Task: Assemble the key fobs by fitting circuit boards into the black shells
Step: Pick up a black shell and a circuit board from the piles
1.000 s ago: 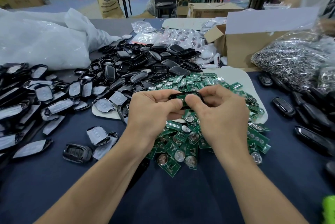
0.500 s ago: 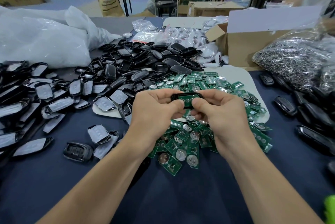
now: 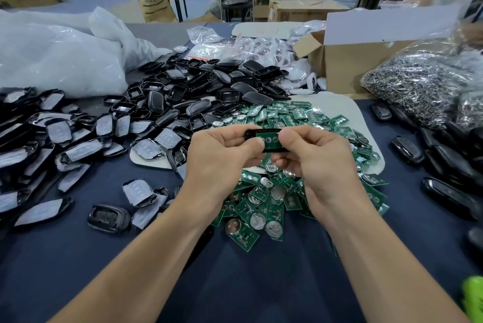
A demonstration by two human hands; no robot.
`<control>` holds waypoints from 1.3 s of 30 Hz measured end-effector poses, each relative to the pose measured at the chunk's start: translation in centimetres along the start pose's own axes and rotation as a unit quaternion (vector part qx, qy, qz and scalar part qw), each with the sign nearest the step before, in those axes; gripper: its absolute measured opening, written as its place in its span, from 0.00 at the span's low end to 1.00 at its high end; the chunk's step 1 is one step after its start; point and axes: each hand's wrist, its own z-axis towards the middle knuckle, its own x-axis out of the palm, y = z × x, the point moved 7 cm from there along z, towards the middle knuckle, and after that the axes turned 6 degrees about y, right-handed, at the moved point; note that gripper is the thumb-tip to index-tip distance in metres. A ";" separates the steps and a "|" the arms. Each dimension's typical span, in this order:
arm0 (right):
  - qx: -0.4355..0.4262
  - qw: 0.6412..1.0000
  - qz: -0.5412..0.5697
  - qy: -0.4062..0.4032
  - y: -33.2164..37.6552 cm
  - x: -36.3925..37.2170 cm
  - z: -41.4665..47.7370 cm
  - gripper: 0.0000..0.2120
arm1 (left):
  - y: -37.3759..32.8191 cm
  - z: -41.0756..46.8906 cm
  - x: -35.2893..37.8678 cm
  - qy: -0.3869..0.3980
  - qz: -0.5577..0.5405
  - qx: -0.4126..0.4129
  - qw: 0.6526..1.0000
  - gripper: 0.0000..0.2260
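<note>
**Board going into shell, just above the green pile**

Both hands are holding one black shell (image 3: 252,134) in the air over the far side of the board pile (image 3: 261,207). The left hand (image 3: 222,158) is pinching the shell's left end. The right hand (image 3: 321,163) is pinching the right end, its thumb lying at the edge of the circuit board (image 3: 269,139) in the cavity. Cannot tell whether the board is sitting fully down.

Risks, as I am judging them:
- Thumbs pressing on a crooked board could be bending it.
- A loosening pinch would be dropping shell and board among the loose boards.

Containers:
- Behind the pile, to the right, a cardboard box (image 3: 347,66) is standing with its flap open, its contents hidden.
- Right of the pile, a clear bag (image 3: 418,87) is holding silvery metal rings.
- Far left of the pile, a white plastic sack (image 3: 52,61) is lying, its contents unclear.
</note>
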 end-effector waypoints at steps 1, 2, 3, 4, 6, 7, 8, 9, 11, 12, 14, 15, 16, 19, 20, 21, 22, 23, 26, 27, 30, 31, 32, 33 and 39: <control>-0.005 1.000 0.002 -0.002 0.1 0.0 0.0 0.10 | 0.0 0.0 0.1 0.004 -0.008 0.000 1.000 0.10; -0.011 1.000 0.002 -0.003 0.2 -0.1 0.0 0.10 | -0.1 -0.1 0.2 0.007 -0.014 0.000 1.000 0.09; -0.018 1.000 -0.001 -0.004 0.3 -0.1 0.0 0.10 | -0.1 -0.1 0.2 0.008 -0.017 0.000 1.000 0.09; -0.025 1.000 -0.006 -0.004 0.4 -0.1 0.0 0.10 | -0.1 -0.1 0.1 0.006 -0.017 0.000 1.000 0.10; -0.037 0.999 -0.021 -0.003 0.5 0.0 -0.1 0.09 | -0.1 0.0 0.0 0.002 -0.011 -0.002 1.000 0.11; -0.042 0.999 -0.029 -0.005 0.4 -0.1 -0.1 0.09 | -0.1 0.1 -0.1 0.000 -0.007 -0.005 1.000 0.11; -0.045 0.998 -0.037 -0.007 0.4 -0.1 -0.1 0.08 | 0.0 0.1 -0.1 -0.002 -0.003 -0.007 1.000 0.11; -0.047 0.998 -0.044 -0.009 0.4 -0.1 -0.1 0.08 | 0.0 0.1 -0.2 -0.006 0.003 -0.008 1.000 0.11; -0.045 0.998 -0.047 -0.009 0.3 -0.1 -0.1 0.09 | 0.0 0.0 -0.3 -0.018 0.012 -0.003 1.000 0.12; -0.042 0.998 -0.043 -0.007 0.2 0.0 -0.1 0.10 | -0.1 0.0 -0.5 -0.024 0.016 0.004 1.000 0.12; -0.038 0.999 -0.038 -0.004 0.3 0.0 -0.1 0.10 | -0.2 -0.1 -0.6 -0.031 0.022 0.016 0.999 0.12; -0.038 0.999 -0.038 -0.006 0.3 0.0 0.0 0.09 | -0.2 -0.1 -0.6 -0.031 0.021 0.018 0.999 0.12; -0.040 0.998 -0.041 -0.011 0.3 -0.1 0.0 0.08 | -0.2 0.0 -0.5 -0.032 0.018 0.017 0.999 0.11; -0.090 0.975 -0.181 -0.087 1.1 -0.9 -0.5 0.08 | 0.3 0.2 -0.7 -0.056 0.001 0.007 0.998 0.11; -0.121 0.950 -0.260 -0.123 1.6 -1.0 -1.0 0.10 | 0.4 0.2 -0.8 -0.069 -0.002 0.005 0.998 0.10; -0.151 0.922 -0.321 -0.152 2.2 -0.9 -1.6 0.11 | 0.4 0.2 -0.9 -0.081 -0.002 0.007 0.997 0.10; -0.172 0.900 -0.361 -0.170 2.7 -0.6 -2.1 0.10 | 0.4 0.2 -1.0 -0.090 0.000 0.012 0.996 0.10; -0.180 0.888 -0.383 -0.178 2.8 -0.3 -2.4 0.08 | 0.4 0.1 -1.0 -0.092 0.002 0.018 0.996 0.11; -0.156 0.881 -0.415 -0.167 2.5 0.0 -2.3 0.06 | 0.3 -0.1 -0.4 -0.084 0.003 0.024 0.996 0.13; -0.150 0.882 -0.417 -0.163 2.4 0.1 -2.2 0.06 | 0.4 -0.2 -0.3 -0.084 0.004 0.022 0.996 0.14; -0.159 0.881 -0.411 -0.171 2.6 0.0 -2.3 0.07 | 0.4 -0.2 -0.3 -0.087 0.003 0.022 0.996 0.15; -0.165 0.879 -0.412 -0.175 2.7 -0.1 -2.4 0.08 | 0.4 -0.2 -0.3 -0.087 0.003 0.024 0.996 0.14; -0.172 0.874 -0.417 -0.178 2.7 0.0 -2.4 0.07 | 0.4 -0.2 -0.3 -0.087 0.003 0.024 0.996 0.14; -0.179 0.869 -0.425 -0.180 2.7 0.0 -2.5 0.07 | 0.4 -0.3 -0.2 -0.087 0.001 0.024 0.996 0.14; -0.151 0.904 -0.364 -0.165 2.1 -0.2 -2.1 0.07 | 0.6 -0.2 -0.6 -0.096 0.001 0.026 0.995 0.14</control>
